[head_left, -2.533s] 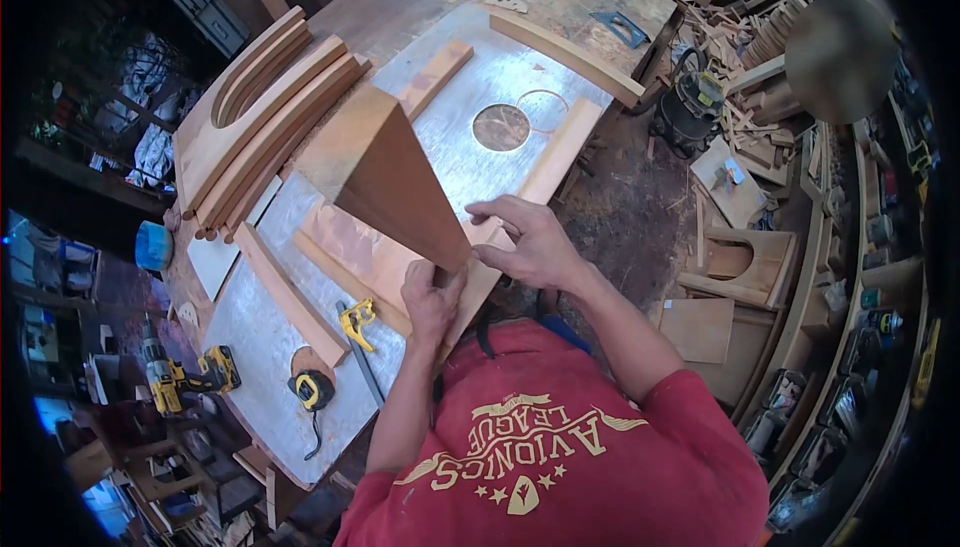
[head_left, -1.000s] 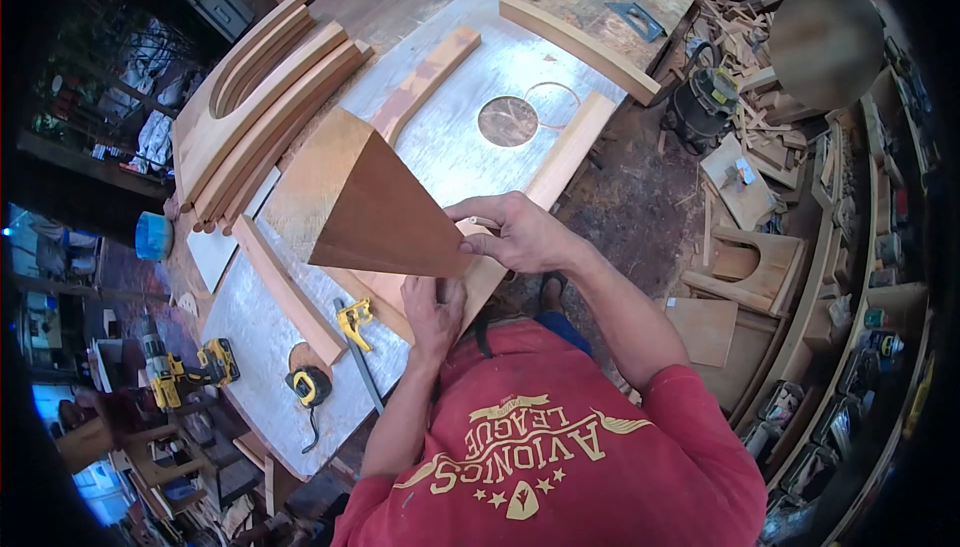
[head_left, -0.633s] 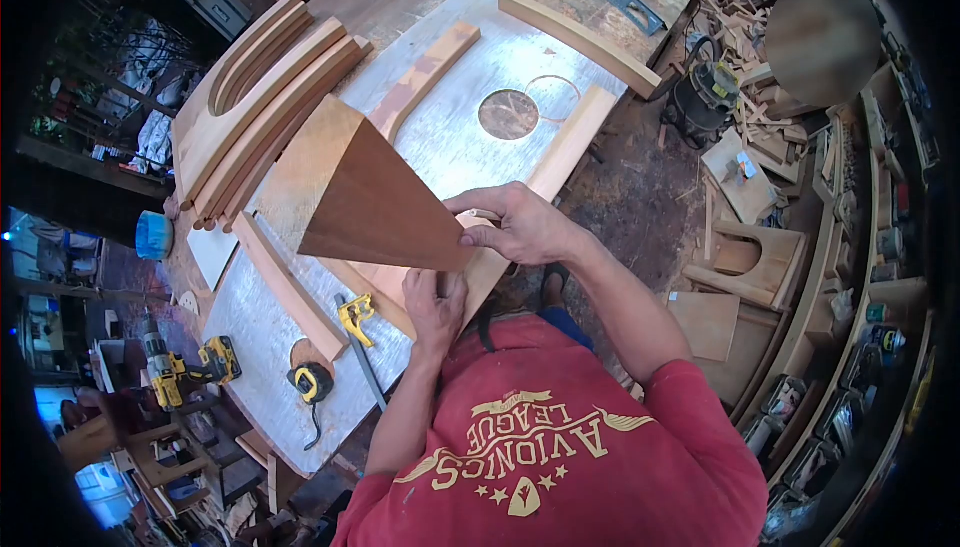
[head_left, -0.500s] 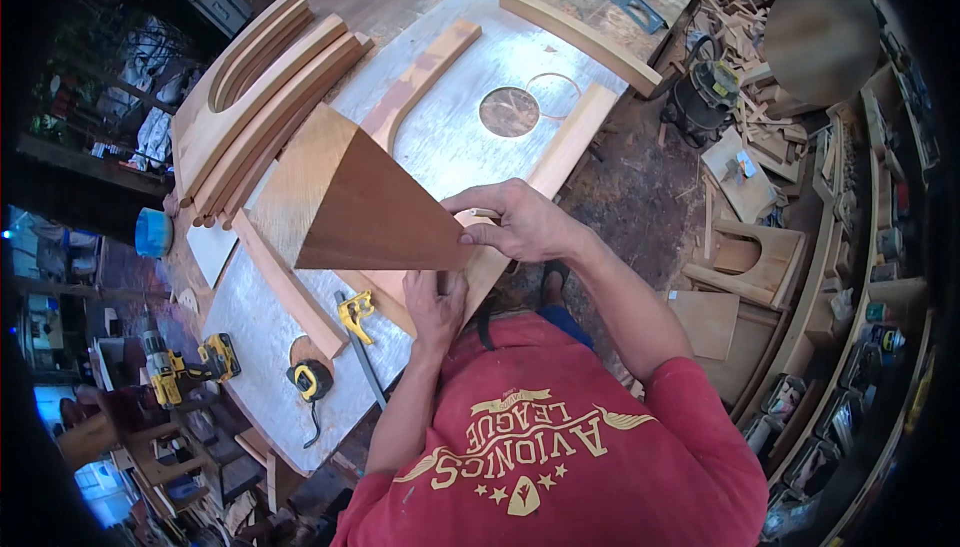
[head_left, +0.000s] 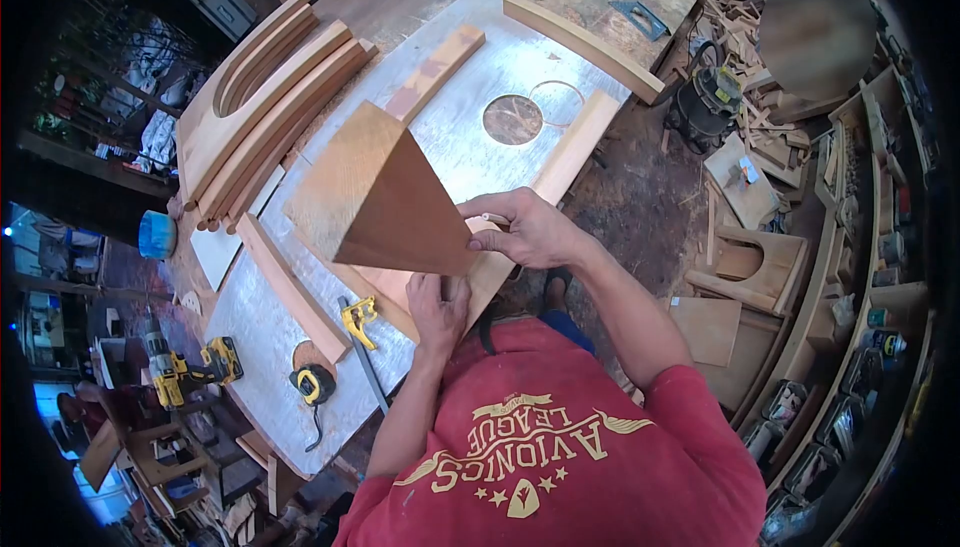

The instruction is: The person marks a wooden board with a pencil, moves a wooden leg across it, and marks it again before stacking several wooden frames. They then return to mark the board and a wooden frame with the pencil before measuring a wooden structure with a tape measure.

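A wide brown wooden board [head_left: 405, 212] stands tilted up in front of me, its broad face toward me and one corner near my body. My right hand [head_left: 525, 232] is closed on that near corner, thumb and fingers pinching its edge. A thin pale stick like a pencil [head_left: 493, 219] shows at those fingers. My left hand [head_left: 438, 309] is closed against the board's lower edge, fingers curled, just left of my right hand. Under them lies a flat wooden piece [head_left: 480, 292], partly hidden by the board and hands.
On the silvery sheet [head_left: 450, 137] lie wooden strips [head_left: 292, 287], a yellow clamp [head_left: 360, 322] and a tape measure [head_left: 312, 384]. Curved wooden pieces [head_left: 270, 117] are stacked at left. A cordless drill [head_left: 170, 367] is farther left. A shop vacuum [head_left: 705, 97] and offcuts stand at right.
The board has tilted more upright, its far end shifting right in view. Both hands keep their hold and have barely moved. The whole view has shifted slightly.
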Demonstrator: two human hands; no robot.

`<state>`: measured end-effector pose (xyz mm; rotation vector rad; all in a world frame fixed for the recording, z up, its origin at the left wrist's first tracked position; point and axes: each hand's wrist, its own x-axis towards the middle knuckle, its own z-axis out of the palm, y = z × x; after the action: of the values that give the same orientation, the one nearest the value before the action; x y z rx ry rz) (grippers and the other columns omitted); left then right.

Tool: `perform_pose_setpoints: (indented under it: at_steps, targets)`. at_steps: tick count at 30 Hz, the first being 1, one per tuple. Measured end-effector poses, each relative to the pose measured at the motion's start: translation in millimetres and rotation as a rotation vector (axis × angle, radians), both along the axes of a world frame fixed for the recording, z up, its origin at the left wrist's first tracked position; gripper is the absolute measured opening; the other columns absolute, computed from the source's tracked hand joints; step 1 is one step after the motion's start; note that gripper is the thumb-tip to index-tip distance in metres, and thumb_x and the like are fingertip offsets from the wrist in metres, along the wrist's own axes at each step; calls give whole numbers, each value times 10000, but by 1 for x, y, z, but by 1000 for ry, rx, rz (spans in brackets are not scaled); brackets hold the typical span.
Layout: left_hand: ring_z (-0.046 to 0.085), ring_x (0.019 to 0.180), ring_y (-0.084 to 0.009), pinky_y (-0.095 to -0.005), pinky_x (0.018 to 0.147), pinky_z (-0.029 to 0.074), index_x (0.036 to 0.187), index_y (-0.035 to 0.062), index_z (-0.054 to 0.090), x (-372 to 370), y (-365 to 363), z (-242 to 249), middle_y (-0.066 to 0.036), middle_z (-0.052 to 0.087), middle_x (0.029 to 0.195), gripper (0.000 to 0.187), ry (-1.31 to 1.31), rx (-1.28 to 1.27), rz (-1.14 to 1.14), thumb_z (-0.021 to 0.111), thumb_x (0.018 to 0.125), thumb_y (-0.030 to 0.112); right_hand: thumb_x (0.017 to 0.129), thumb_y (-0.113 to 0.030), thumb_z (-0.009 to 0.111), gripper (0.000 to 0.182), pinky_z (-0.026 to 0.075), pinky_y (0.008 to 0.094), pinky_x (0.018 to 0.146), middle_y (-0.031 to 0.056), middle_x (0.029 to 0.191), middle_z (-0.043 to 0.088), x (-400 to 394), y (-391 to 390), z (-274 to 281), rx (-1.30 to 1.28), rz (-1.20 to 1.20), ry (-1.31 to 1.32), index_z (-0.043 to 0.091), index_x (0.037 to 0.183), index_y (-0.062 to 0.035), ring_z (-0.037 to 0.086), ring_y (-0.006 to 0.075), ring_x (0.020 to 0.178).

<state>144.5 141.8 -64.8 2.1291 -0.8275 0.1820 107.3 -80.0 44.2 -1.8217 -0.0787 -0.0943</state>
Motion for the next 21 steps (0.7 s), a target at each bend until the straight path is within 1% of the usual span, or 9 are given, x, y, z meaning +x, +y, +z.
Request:
perform_pose_setpoints:
  at_steps: [2,5,8,11,14,17,20,21]
  targets:
    - [608,1012,-358,-453,905,469,1195,54,666,-1,2,-4,-153,673,1083,426,-1,15,10,774,786,109,853,-92,725,418,514,382,990,169,1198,722,-1,-1,12,-58,-1,-14,677,1266,-52,691,287,1120]
    - [608,1009,-354,-453,905,470,1186,59,673,-1,3,-6,-151,676,1071,416,4,14,18,776,787,117,848,-90,783,418,523,344,868,148,1120,747,2,0,4,-62,-20,-68,679,1246,-19,693,186,992]
    - [609,1007,-350,-453,903,471,1164,60,684,-1,3,-5,-150,678,1053,394,14,2,25,778,787,122,849,-83,778,413,524,340,847,145,1104,753,3,-2,6,-89,-2,-72,678,1245,-16,689,177,966]
    - [609,1006,-347,-454,902,473,1147,57,691,-3,3,-3,-148,681,1043,378,16,-6,26,779,785,124,844,-104,733,426,515,380,987,171,1195,723,2,-4,15,-83,20,46,679,1263,-48,694,287,1115]
    - [609,1009,-347,-455,901,474,1140,56,693,-3,3,-3,-146,682,1043,372,17,-8,30,779,785,126,846,-106,732,424,514,384,991,174,1195,723,5,-4,11,-23,42,15,682,1263,-52,692,295,1117]
    - [609,1014,-349,-457,903,474,1145,56,694,-2,2,-6,-145,682,1046,377,15,-11,31,780,786,129,851,-102,730,423,513,381,995,171,1202,721,4,-4,18,-64,39,83,679,1269,-55,690,289,1123]
    - [607,1015,-350,-458,908,475,1154,57,695,-2,3,-6,-147,681,1048,386,14,-11,28,782,785,133,877,-42,749,406,533,313,854,139,1105,758,6,-3,4,-35,37,-26,663,1272,-13,674,130,985]
    - [607,1014,-350,-458,909,475,1158,58,695,-2,3,-6,-148,680,1049,390,17,-8,28,783,785,133,878,-40,749,405,532,311,856,138,1112,757,5,-3,5,-31,39,-10,662,1273,-12,673,130,987]
